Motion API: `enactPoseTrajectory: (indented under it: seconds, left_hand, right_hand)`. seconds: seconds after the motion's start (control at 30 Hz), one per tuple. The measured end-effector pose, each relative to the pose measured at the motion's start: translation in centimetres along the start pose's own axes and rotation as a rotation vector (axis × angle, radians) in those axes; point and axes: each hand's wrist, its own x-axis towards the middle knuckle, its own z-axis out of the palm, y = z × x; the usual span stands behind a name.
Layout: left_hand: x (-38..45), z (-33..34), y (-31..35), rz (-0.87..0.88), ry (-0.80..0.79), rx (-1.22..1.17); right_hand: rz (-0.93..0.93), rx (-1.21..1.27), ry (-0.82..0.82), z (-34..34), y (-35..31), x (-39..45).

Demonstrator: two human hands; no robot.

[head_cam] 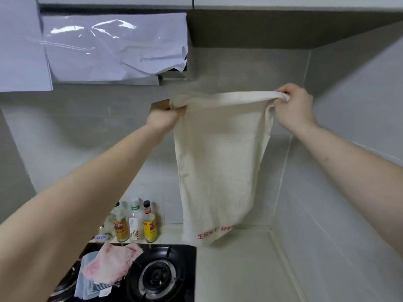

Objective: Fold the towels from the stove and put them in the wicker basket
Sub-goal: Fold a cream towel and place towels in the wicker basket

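Held up in front of the grey tiled wall, the cream towel (pixel 220 162) with red lettering near its hem hangs lengthwise, its bunched top edge pinched by the left hand (pixel 163 116) and the right hand (pixel 294 107), above the counter (pixel 237 275) beside the stove (pixel 157 275).

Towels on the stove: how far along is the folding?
Early. Nothing looks finished; no basket is in view. Left hand and right hand hold a cream towel stretched by its top edge. A pink towel and a blue towel wait on the stove.
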Motion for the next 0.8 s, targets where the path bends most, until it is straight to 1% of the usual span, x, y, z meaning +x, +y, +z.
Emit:
enactPoseTrajectory:
  seconds: [0.13, 0.2, 0.3, 0.37, 0.43, 0.5, 0.6, 0.67, 0.73, 0.8]
  left_hand:
    - [-2.3, -0.5, 1.4, 0.040, -0.050, 0.024]
    - [-4.1, -0.8, 0.9, 0.005, -0.093, 0.041]
    - [-7.4, -1.5, -0.6, -0.061, -0.175, 0.082]
    - [-9.6, -2.2, -2.0, -0.104, -0.201, 0.113]
    - [-12.1, -3.2, -3.3, -0.160, -0.219, 0.144]
    - [-14.8, -4.7, -4.4, -0.206, -0.254, 0.196]
    - [-19.6, -7.3, -5.4, -0.244, -0.329, 0.273]
    - [-23.1, -9.3, -6.5, -0.281, -0.428, 0.305]
    - [-26.7, -11.4, -7.7, -0.314, -0.532, 0.325]
    - [-30.2, -12.8, -8.7, -0.343, -0.639, 0.356]
  right_hand:
    - [-0.081, -0.003, -0.007, -1.1, 0.3, -0.8]
    - [-0.101, 0.028, -0.029, -1.4, 1.0, -2.3]
    - [-0.086, 0.024, -0.108, -1.7, 2.5, -5.3]
    - [-0.068, 0.004, -0.166, -2.0, 3.4, -7.9]
    - [-0.012, 0.038, -0.229, -2.5, 4.2, -10.8]
    - [0.099, 0.134, -0.332, -3.1, 4.7, -13.7]
    - [0.387, 0.432, -0.520, -4.0, 4.9, -18.5]
    - [0.556, 0.563, -0.665, -4.7, 5.3, -22.2]
    - [0.691, 0.628, -0.802, -5.3, 5.8, -26.1]
    - [0.803, 0.684, -0.881, -5.7, 6.1, -30.0]
